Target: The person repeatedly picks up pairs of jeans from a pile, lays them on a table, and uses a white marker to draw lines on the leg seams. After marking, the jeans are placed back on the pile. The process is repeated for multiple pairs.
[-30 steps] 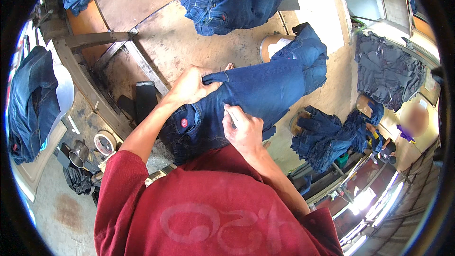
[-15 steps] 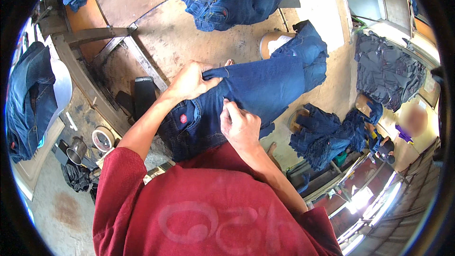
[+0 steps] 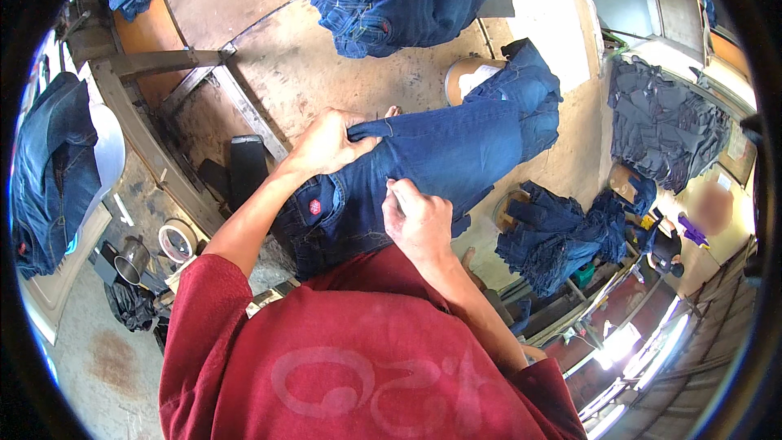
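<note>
A: Position of the blue jeans [image 3: 468,143]?

B: In front of the person's dark red shirt [image 3: 342,334], under both hands. Long axis slantwise, lower left to upper right. The pocket end, with its red badge [image 3: 315,207], lies at lower left, near the shirt.

A: And the far end?

B: Meets a bunched denim piece [image 3: 533,102] at upper right. Same garment or another: cannot tell.

A: Left hand [image 3: 330,143]?

B: On the upper edge, the side away from the body. Thumb and fingers closed on a fold of the cloth there.

A: Right hand [image 3: 419,216]?

B: Nearer the body, to the right of and below the left. Fingers curled shut, thumb and forefinger together at the denim surface. Whether thread or a small item sits between them: cannot tell.

A: Key relation?

B: Right fingertips just beside the left hand's fold, on the body side of it. A long stretch of cloth extends up and right from both.
</note>
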Motion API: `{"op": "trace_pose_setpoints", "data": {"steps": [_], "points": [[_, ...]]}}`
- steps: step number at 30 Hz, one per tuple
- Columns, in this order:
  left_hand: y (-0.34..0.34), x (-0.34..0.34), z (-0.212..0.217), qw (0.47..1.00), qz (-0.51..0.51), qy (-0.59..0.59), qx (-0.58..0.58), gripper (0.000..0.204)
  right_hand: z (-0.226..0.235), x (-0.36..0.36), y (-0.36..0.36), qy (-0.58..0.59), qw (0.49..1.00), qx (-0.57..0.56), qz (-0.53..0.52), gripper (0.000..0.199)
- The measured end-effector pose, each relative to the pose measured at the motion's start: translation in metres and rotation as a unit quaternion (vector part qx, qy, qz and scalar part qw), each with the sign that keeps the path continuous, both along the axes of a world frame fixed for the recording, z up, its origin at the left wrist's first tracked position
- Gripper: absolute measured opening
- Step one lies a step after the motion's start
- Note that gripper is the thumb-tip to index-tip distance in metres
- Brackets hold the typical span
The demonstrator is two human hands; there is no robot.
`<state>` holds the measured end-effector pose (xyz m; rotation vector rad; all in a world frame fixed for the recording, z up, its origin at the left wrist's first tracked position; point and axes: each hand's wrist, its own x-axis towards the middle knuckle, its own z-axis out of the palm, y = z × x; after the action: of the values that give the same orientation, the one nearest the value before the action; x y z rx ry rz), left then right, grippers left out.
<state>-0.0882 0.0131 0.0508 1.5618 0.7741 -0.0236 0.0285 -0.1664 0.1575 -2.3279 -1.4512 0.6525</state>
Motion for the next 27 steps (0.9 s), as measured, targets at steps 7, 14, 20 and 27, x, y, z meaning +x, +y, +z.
{"op": "trace_pose_setpoints", "data": {"steps": [7,14,20,27], "points": [[0.001,-0.001,0.002,1.000,-0.011,-0.018,0.010,0.024,0.002,0.004,0.000,-0.023,0.999,-0.008,0.031,0.011],[0.007,0.001,0.012,1.000,-0.026,-0.001,0.005,0.019,0.003,0.004,0.001,0.032,0.999,0.027,-0.024,0.009],[0.007,0.000,0.014,0.998,-0.050,0.030,-0.014,0.020,0.001,0.003,0.001,-0.017,1.000,0.015,-0.001,0.013],[0.005,0.000,0.006,0.999,-0.039,0.011,0.006,0.023,0.003,0.005,0.002,-0.029,1.000,-0.008,0.007,0.005]]}}
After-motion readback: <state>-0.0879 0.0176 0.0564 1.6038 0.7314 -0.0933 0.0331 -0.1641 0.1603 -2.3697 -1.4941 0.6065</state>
